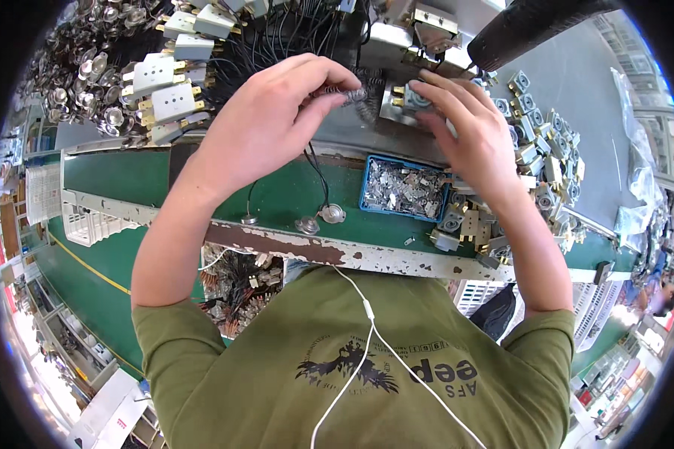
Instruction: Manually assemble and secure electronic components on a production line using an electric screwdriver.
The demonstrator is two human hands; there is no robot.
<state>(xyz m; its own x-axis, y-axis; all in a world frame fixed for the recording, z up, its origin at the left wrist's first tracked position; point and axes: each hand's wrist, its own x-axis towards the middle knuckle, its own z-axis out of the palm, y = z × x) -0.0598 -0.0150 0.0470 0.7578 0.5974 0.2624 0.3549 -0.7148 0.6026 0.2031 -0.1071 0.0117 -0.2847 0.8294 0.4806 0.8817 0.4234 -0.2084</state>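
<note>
My left hand (269, 112) is closed, thumb and index finger pinching a dark, spring-like coiled wire (357, 95). Just to its right, my right hand (472, 123) curls its fingers over a small grey square part with brass tabs (413, 97). That part rests on a metal plate (391, 112) below a bench fixture (436, 28); my fingers hide some of it. Between my forearms lies a blue tray (408, 160) of small flat metal pieces. Black leads with round metal discs (332, 214) hang near the bench's front edge.
White blocks with brass tabs (174, 103) and black wires pile up at the left, beside many round metal caps (97, 71). More grey square parts (550, 168) heap at the right. A thick black tube (535, 34) slants in above. The bench edge (397, 258) is chipped.
</note>
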